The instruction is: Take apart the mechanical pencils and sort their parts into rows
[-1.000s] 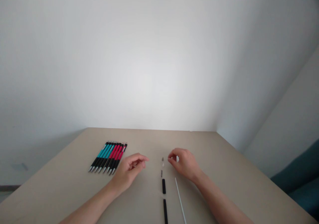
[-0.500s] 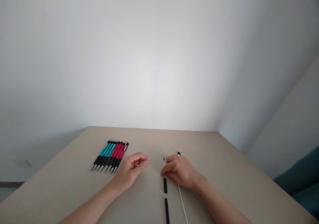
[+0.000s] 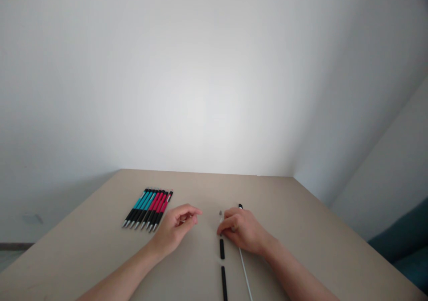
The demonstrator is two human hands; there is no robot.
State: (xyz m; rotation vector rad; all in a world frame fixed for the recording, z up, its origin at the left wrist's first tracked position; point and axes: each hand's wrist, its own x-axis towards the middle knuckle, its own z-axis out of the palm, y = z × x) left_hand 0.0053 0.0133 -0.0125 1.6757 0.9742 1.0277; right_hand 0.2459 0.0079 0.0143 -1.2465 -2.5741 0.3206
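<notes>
My left hand (image 3: 179,227) rests on the table, fingers loosely curled and thumb and index finger apart, with nothing visible in it. Just left of it lies a row of pens, several teal pens (image 3: 143,201) and several red pens (image 3: 162,203), all with black grips and silver tips. My right hand (image 3: 239,229) is closed in a pinch over a small part by a grey tip (image 3: 220,212); its fingers mostly hide that part. In line below lie a short black tube (image 3: 222,249) and a longer black tube (image 3: 224,283). A thin white rod or cable (image 3: 245,272) passes under this hand.
The beige table (image 3: 197,189) meets a white wall (image 3: 200,91) at its far edge. Beyond the right edge hangs dark teal cloth (image 3: 401,234). The white rod or cable has a black end (image 3: 240,206) past my right hand.
Almost nothing differs. The fingertips of my right hand have shifted very slightly to the right; my left hand and the pens stay where they were.
</notes>
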